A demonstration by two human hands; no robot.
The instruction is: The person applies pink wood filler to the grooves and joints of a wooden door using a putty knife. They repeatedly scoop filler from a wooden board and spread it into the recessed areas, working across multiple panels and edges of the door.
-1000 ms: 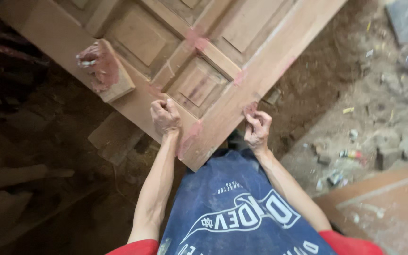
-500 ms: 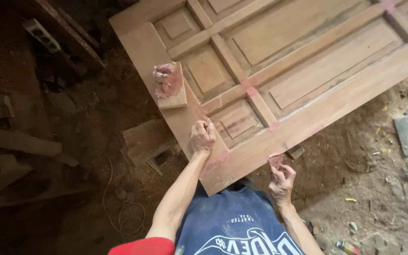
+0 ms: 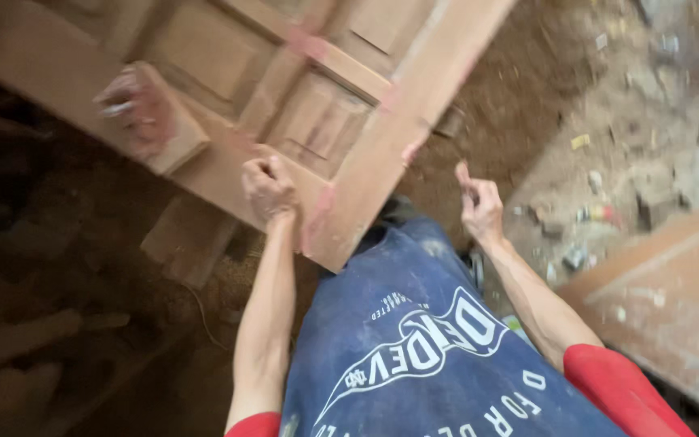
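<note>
A panelled wooden door (image 3: 366, 121) lies flat in front of me, with pink filler patches at its joints and near corner. My left hand (image 3: 269, 188) is a closed fist resting on the door's frame close to that corner. My right hand (image 3: 480, 206) is raised off the door's right edge, over the dirt floor. It pinches a small pinkish-brown piece (image 3: 462, 173), which is blurred. A wooden block (image 3: 173, 133) smeared with reddish filler (image 3: 135, 103) sits on the door's left rail, beyond my left hand.
A wood offcut (image 3: 189, 235) lies under the door's left side. Another wooden board (image 3: 673, 283) lies at the right. Scraps and litter (image 3: 596, 212) dot the dirt floor. Dark timber pieces (image 3: 18, 340) lie at the left.
My right hand has come off the door's edge and lifted to the right. The left fist stays on the door. The view has swung, so the door sits higher and further left.
</note>
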